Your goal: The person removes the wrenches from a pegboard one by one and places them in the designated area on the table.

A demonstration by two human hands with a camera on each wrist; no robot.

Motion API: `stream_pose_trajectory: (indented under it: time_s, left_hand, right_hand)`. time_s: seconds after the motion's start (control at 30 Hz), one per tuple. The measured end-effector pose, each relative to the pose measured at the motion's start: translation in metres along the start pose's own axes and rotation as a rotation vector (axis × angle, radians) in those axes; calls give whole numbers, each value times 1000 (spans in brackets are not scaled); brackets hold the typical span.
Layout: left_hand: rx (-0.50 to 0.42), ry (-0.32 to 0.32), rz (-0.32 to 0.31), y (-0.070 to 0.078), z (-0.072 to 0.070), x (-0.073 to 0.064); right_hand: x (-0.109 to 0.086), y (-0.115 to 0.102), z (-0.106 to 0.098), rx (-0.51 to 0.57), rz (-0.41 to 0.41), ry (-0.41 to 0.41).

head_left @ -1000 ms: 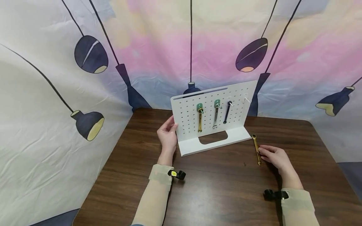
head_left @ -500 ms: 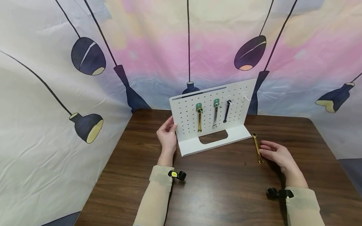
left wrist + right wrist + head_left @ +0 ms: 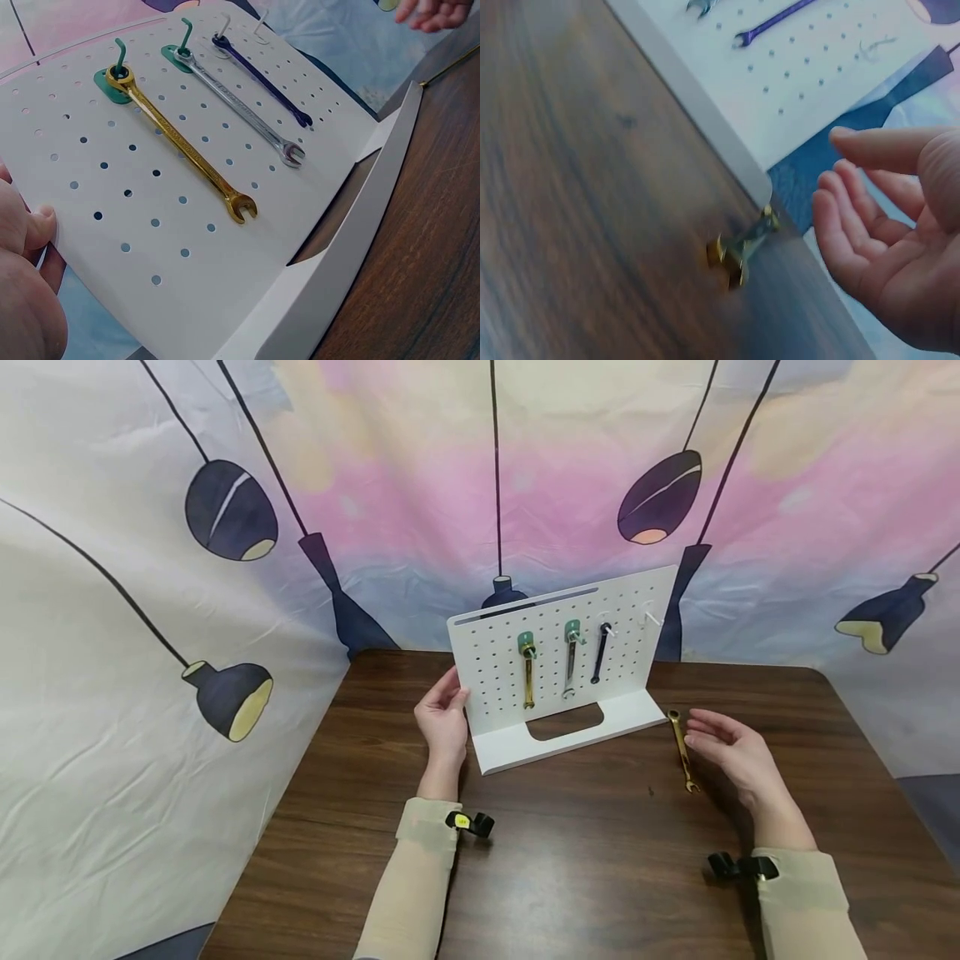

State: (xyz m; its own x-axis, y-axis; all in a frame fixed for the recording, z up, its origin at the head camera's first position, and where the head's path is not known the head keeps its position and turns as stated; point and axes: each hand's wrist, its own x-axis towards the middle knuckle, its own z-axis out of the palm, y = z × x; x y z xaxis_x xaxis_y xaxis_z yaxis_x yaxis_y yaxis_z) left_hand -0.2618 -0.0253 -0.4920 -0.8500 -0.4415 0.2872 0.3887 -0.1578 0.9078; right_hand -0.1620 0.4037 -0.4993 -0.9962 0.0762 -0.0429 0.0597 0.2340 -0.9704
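My left hand (image 3: 444, 718) holds the left edge of a white pegboard stand (image 3: 487, 677), thumb in front and fingers behind. On its hooks hang a gold wrench (image 3: 180, 142), a silver wrench (image 3: 236, 105) and a dark purple wrench (image 3: 262, 79). Another gold wrench (image 3: 682, 752) lies on the table by the base's right corner; it looks blurred and foreshortened in the right wrist view. Just right of that wrench hovers my right hand (image 3: 731, 750), fingers loosely bent and holding nothing. The right wrist view shows a gap between hand and wrench.
A clear hook (image 3: 652, 617) at the pegboard's right side carries no wrench. The stand rests on a dark wood table (image 3: 570, 860), with a cutout in its base. Behind hangs a cloth backdrop (image 3: 420, 460) printed with lamps.
My right hand has shifted away from me, from the loose gold wrench's lower half to beside its ring end. The left hand, pegboard and hanging wrenches stay put; the view tilts slightly.
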Motion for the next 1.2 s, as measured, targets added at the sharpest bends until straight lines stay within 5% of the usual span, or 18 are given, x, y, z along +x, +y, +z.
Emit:
stream_pose_trajectory:
  time_s: [0.2, 0.37, 0.83, 1.2]
  left_hand:
    - [10, -13, -2, -3, 1, -1]
    - [12, -17, 6, -3, 3, -1]
    - [7, -16, 7, -3, 2, -2]
    - [9, 1, -9, 2, 0, -1]
  right_hand:
    - [4, -7, 12, 370, -68, -26]
    - [12, -12, 25, 480, -81, -30]
    - [40, -19, 68, 571, -96, -46]
    - [62, -27, 98, 442, -154, -35]
